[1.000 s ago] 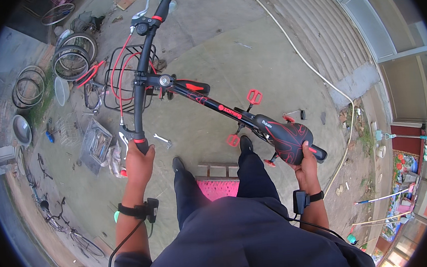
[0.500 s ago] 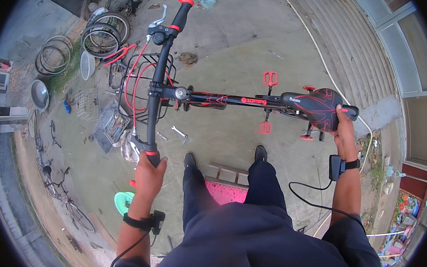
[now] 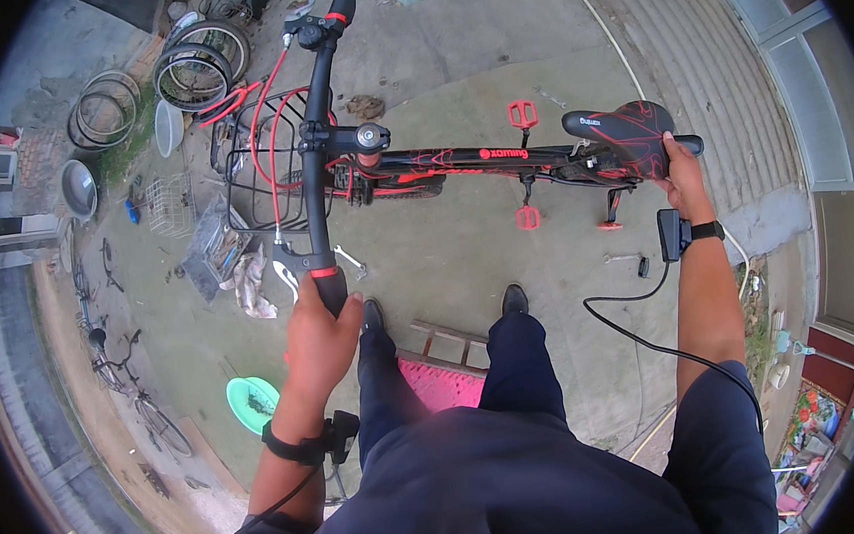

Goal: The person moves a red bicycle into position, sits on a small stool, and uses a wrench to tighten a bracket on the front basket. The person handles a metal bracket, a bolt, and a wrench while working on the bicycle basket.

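My left hand [image 3: 317,341] is wrapped round the black left grip [image 3: 331,290] of a bicycle's handlebar [image 3: 317,200]. The brake lever [image 3: 289,273] beside that hand points away from it. At the right, my right hand [image 3: 682,179] holds the rear edge of the black saddle [image 3: 627,136], which has red lines; some of its fingers are hidden under it. Between my hands runs the black and red bicycle frame [image 3: 458,156], crosswise in front of me. Red pedals [image 3: 522,114] stick out on both sides, and a black wire basket [image 3: 232,182] hangs at the front.
On the ground near my feet are a wrench [image 3: 350,262] and a pink-topped stool [image 3: 441,381]. A green basin [image 3: 253,403] stands at the left, with loose tyres [image 3: 194,80] farther off. Steps [image 3: 685,41] rise at the right; parked bicycles [image 3: 154,424] stand far left.
The bicycle has tilted and its saddle end has moved farther from me, my right hand moving with it. The handlebar has shifted slightly away and right. Both hands keep their hold.
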Motion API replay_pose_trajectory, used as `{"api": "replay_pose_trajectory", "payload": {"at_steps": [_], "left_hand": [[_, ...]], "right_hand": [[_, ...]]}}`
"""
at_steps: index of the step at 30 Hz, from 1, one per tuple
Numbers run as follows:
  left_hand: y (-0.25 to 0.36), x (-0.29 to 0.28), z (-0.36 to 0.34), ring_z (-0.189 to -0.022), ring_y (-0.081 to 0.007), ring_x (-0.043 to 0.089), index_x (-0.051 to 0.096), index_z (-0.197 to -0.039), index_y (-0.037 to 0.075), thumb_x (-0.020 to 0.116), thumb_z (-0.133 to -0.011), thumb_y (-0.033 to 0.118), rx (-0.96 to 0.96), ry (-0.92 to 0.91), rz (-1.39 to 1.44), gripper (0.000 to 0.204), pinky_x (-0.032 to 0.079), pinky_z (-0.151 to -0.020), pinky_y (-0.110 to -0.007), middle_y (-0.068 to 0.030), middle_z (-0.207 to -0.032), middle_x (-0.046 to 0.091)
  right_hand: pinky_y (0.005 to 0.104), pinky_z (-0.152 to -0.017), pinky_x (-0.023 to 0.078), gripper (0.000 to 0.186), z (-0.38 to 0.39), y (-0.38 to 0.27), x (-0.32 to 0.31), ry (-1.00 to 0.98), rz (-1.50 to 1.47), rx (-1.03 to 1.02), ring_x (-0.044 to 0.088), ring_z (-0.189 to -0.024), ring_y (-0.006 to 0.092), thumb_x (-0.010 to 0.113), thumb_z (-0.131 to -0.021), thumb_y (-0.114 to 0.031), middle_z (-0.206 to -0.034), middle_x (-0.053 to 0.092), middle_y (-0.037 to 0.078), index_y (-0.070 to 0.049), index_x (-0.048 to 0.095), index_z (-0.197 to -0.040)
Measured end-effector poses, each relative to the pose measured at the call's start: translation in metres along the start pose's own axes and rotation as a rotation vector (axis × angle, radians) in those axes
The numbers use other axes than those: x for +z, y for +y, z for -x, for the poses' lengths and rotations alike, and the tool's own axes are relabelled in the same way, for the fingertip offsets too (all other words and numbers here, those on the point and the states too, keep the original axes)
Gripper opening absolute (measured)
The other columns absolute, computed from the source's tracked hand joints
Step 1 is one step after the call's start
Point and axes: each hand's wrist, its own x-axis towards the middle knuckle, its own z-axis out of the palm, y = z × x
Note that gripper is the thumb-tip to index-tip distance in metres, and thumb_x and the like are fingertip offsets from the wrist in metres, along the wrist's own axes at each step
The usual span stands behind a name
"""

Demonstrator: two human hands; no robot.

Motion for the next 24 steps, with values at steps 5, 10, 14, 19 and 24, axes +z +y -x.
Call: {"api": "replay_pose_trajectory", "payload": {"at_steps": [5,10,14,19,24], "left_hand": [[0.01,0.0,0.001,-0.087,-0.0442,0.069,0.051,-0.135,-0.005,0.075,-0.086,0.018,0.213,0.205,-0.269,0.059,0.056,-0.075,-0.05,-0.0275,-0.101,0.068],[0.005,-0.007,0.012,-0.09,-0.0362,0.07,0.055,-0.132,0.0,0.075,-0.087,0.011,0.356,0.244,-0.277,0.05,0.057,-0.076,-0.045,-0.0207,-0.102,0.069],[-0.012,-0.02,0.019,-0.09,-0.0267,0.071,0.061,-0.125,0.002,0.074,-0.089,0.004,0.382,0.318,-0.163,0.038,0.056,-0.075,-0.037,-0.0132,-0.101,0.071],[-0.04,-0.041,0.019,-0.088,-0.0137,0.065,0.059,-0.127,0.0,0.064,-0.101,0.008,0.221,0.325,0.129,0.028,0.052,-0.079,-0.029,-0.0059,-0.102,0.068],[-0.059,-0.042,0.016,-0.089,-0.0122,0.065,0.056,-0.132,-0.001,0.061,-0.105,0.016,0.031,0.308,0.413,0.032,0.05,-0.078,-0.026,-0.0061,-0.103,0.068]], "right_hand": [[0.0338,-0.078,0.057,0.053,-0.013,0.012,0.003,0.08,0.011,-0.082,0.067,-0.091,0.0191,0.063,-0.102,-0.042,-0.116,0.068,0.008,-0.004,0.056,-0.139],[0.037,-0.079,0.058,0.049,-0.009,0.021,-0.001,0.109,0.162,-0.156,0.071,-0.098,0.0163,0.059,-0.105,-0.04,-0.119,0.07,0.006,-0.009,0.052,-0.142],[0.0321,-0.081,0.052,0.055,-0.012,0.024,-0.015,0.095,0.279,-0.182,0.067,-0.095,0.0131,0.065,-0.102,-0.039,-0.124,0.068,0.005,-0.01,0.05,-0.146],[0.0294,-0.074,0.047,0.067,-0.015,0.022,-0.019,0.147,0.419,-0.354,0.061,-0.097,0.0109,0.072,-0.097,-0.037,-0.13,0.064,0.008,-0.004,0.046,-0.149],[0.0326,-0.096,0.049,0.071,0.001,0.016,-0.014,0.097,0.328,-0.455,0.062,-0.118,0.0213,0.074,-0.095,-0.033,-0.138,0.061,0.017,0.007,0.045,-0.147]]}}
